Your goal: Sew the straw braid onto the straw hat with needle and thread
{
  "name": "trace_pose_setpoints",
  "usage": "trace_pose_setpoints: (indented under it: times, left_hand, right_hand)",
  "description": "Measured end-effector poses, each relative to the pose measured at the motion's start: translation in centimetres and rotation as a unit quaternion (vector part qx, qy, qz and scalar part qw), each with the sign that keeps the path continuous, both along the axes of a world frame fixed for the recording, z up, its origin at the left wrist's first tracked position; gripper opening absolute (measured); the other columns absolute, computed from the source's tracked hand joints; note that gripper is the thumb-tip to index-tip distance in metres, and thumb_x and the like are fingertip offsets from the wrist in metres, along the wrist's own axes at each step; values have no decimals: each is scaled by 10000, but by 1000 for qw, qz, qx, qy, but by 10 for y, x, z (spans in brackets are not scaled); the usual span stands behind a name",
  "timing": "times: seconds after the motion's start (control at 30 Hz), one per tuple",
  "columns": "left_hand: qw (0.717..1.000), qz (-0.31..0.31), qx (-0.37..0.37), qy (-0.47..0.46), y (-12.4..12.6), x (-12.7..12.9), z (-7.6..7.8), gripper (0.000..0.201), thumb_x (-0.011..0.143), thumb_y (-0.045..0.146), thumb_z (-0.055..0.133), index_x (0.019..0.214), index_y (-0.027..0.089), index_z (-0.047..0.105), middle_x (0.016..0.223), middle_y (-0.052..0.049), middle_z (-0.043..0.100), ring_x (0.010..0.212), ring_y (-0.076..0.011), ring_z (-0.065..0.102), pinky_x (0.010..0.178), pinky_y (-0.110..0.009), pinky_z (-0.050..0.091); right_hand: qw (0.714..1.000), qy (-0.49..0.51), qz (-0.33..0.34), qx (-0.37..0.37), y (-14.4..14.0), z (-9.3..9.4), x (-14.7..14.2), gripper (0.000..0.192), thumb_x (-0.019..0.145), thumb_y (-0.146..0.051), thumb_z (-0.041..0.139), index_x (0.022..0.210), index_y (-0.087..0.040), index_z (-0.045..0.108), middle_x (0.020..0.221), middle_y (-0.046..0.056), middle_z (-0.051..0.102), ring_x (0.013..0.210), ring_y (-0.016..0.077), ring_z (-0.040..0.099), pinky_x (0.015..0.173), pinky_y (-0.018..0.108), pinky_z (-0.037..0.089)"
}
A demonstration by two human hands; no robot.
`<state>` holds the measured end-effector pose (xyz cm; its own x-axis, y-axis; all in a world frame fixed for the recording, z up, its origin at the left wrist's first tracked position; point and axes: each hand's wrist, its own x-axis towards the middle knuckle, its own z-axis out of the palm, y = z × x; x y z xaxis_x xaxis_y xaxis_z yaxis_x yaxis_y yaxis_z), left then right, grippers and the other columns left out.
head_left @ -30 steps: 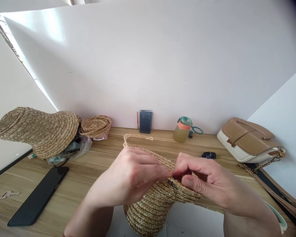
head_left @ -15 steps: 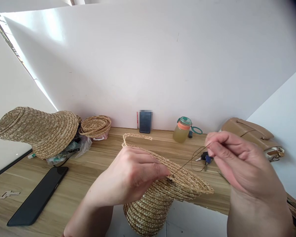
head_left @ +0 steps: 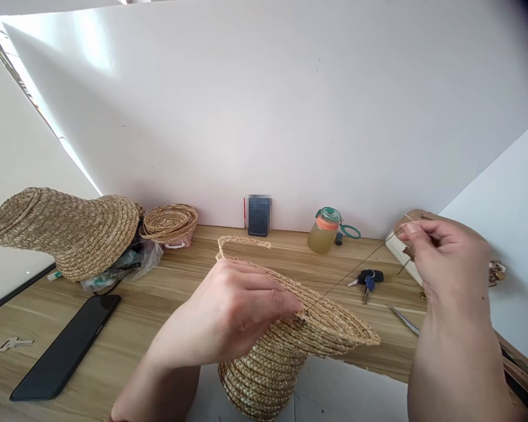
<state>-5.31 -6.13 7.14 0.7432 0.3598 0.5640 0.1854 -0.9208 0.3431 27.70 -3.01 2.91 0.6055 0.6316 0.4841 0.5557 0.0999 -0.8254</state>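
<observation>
A: While your right hand (head_left: 449, 258) pinches the thread (head_left: 347, 278) taut, raised over the table's (head_left: 167, 293) right side, where's the hat?

B: Straw hat (head_left: 290, 346) at the table's near edge, your left hand (head_left: 237, 310) clamped on its brim. Thread meets brim at your fingertips.

A: Around it?

B: Keys (head_left: 367, 278) just beyond; phone (head_left: 66, 346) well left.

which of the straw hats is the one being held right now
The straw hat at the table's near edge, pinned by the left hand. The other hat lies untouched at far left, beside a woven basket.
</observation>
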Motion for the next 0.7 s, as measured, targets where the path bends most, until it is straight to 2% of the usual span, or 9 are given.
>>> trace_pose_setpoints:
  times: [0.07,0.13,0.17,0.23,0.33,0.43,0.47,0.53,0.7]
  left_hand:
    - [1000,1,1,-1,0,0,0,228,832,61,558,1014,149,664,815,-51,719,730,-141,651,635,-250,458]
    - [1000,2,4,-1,0,1,1,226,843,72,546,1017,152,665,804,-52,717,721,-141,649,627,-249,453]
    - [1000,3,5,1,0,0,1,226,848,76,541,1019,155,666,802,-53,717,719,-143,648,625,-250,452]
    - [1000,4,7,7,-1,0,1,228,849,75,537,1019,155,667,801,-56,715,719,-146,649,625,-251,451]
    - [1000,8,8,10,-1,0,3,221,847,73,540,1008,152,670,793,-56,708,722,-146,649,636,-249,457]
    - [1000,1,9,8,-1,1,4,194,855,90,540,987,146,670,774,-54,701,701,-138,639,630,-246,454]
    - [1000,-4,8,8,-1,1,5,189,857,94,539,986,143,669,772,-53,701,692,-136,634,623,-248,448]
    - [1000,-9,6,11,-1,1,5,189,862,100,535,992,141,665,774,-51,704,673,-132,625,610,-250,439]
    - [1000,-5,-5,17,-2,1,5,210,880,115,501,1004,159,664,816,-60,715,720,-139,646,642,-244,464]
  right_hand:
    - [990,-107,5,-94,-7,5,-6,213,786,-292,636,961,-202,719,778,75,675,619,186,475,631,355,362]
    - [978,-161,56,-123,-16,12,-21,295,812,-346,630,1073,-234,707,871,83,699,634,188,464,631,346,370]
    - [974,-161,104,-121,-22,16,-31,320,846,-382,590,1126,-260,686,946,76,702,637,181,465,628,338,379]
    - [949,-140,256,-125,-33,24,-53,332,893,-423,520,1174,-303,651,1055,49,681,669,168,511,643,324,408]
    - [858,-110,478,-156,-48,30,-81,335,936,-386,470,1235,-309,600,1135,41,643,932,192,562,798,331,431]
    - [770,-93,605,-181,-55,31,-94,352,952,-335,458,1291,-308,551,1047,36,629,936,169,548,804,297,427]
    - [754,-89,625,-183,-56,30,-96,350,957,-320,452,1293,-301,550,996,33,623,902,160,546,783,285,425]
    - [741,-81,642,-180,-56,30,-97,324,964,-299,438,1255,-277,577,924,29,606,856,149,536,753,272,416]
    - [754,-56,629,-182,-56,30,-96,226,948,-335,463,978,-222,657,821,19,553,734,130,500,648,260,381]
